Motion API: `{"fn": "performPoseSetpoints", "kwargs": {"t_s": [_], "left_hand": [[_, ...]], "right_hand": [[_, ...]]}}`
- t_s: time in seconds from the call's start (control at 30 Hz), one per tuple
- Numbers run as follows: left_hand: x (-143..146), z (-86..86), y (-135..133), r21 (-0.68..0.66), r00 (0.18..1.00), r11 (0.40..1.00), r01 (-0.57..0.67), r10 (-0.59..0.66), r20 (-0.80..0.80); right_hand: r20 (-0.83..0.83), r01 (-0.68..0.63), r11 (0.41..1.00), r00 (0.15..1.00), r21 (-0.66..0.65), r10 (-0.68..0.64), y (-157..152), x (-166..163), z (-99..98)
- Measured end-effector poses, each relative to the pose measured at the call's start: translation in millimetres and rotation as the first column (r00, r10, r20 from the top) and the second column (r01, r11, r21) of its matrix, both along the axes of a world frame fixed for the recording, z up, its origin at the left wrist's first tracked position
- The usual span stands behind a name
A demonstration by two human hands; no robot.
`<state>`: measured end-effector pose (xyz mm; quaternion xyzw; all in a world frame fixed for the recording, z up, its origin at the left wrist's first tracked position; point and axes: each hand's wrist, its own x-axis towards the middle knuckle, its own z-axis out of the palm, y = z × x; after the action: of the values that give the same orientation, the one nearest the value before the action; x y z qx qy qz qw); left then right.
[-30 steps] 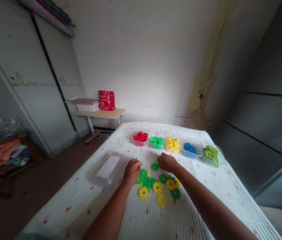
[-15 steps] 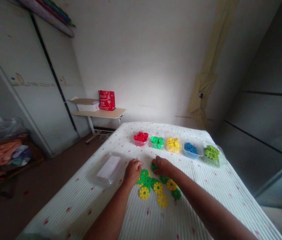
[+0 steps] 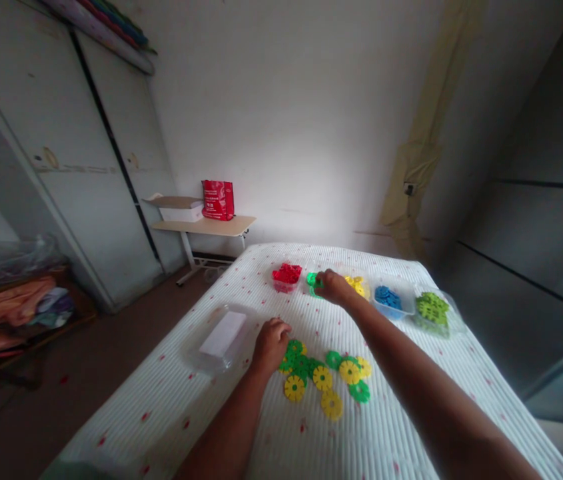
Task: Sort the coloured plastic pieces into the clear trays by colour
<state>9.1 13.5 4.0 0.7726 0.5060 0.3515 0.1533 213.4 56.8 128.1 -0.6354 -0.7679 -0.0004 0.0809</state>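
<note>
My left hand (image 3: 272,344) rests on the bed beside a cluster of joined green notched plastic discs (image 3: 302,365). Its fingers are curled closed, and whatever they may hold is hidden. Yellow notched discs (image 3: 294,388) lie at the cluster's near side. To its right are more loose green discs (image 3: 360,391) and yellow discs (image 3: 350,372). My right hand (image 3: 334,287) is stretched out over the tub of green discs (image 3: 312,281), covering much of it. Its fingers are bent down and closed at the green pieces; I cannot make out what is between them.
Clear tubs hold red pieces (image 3: 287,275), yellow pieces (image 3: 356,287), blue pieces (image 3: 388,298) and lime-green pieces (image 3: 432,309) in a row. A clear plastic lid (image 3: 218,340) with a white card lies at left. Behind stands a small table (image 3: 211,227) with a red bag (image 3: 218,200).
My right hand has moved forward from near the green disc above the cluster to the green tub. That disc no longer shows there. My left hand stays by the cluster.
</note>
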Motion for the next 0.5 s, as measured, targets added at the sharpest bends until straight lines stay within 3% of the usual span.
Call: {"fn": "performPoseSetpoints", "kwargs": {"t_s": [0.1, 0.2, 0.4, 0.5], "left_hand": [[-1, 0.5, -1, -0.002, 1.000, 1.000, 0.004, -0.004, 0.019], [-1, 0.4, -1, 0.007, 1.000, 1.000, 0.008, -0.009, 0.029], [-1, 3.7, -2, 0.014, 1.000, 1.000, 0.002, -0.003, 0.024], [4, 14.4, -11, 0.029, 0.999, 0.999, 0.035, -0.035, 0.003]], "right_hand": [[-0.039, 0.086, 0.994, 0.996, 0.069, -0.084, 9, 3, 11.5], [-0.060, 0.078, 0.993, 0.996, 0.091, -0.072, -1, 8, 3.6], [-0.094, -0.036, 0.996, 0.995, 0.083, 0.044, -61, 52, -53.0], [-0.101, 0.048, 0.995, 0.994, 0.085, -0.040, -95, 86, -79.2]]}}
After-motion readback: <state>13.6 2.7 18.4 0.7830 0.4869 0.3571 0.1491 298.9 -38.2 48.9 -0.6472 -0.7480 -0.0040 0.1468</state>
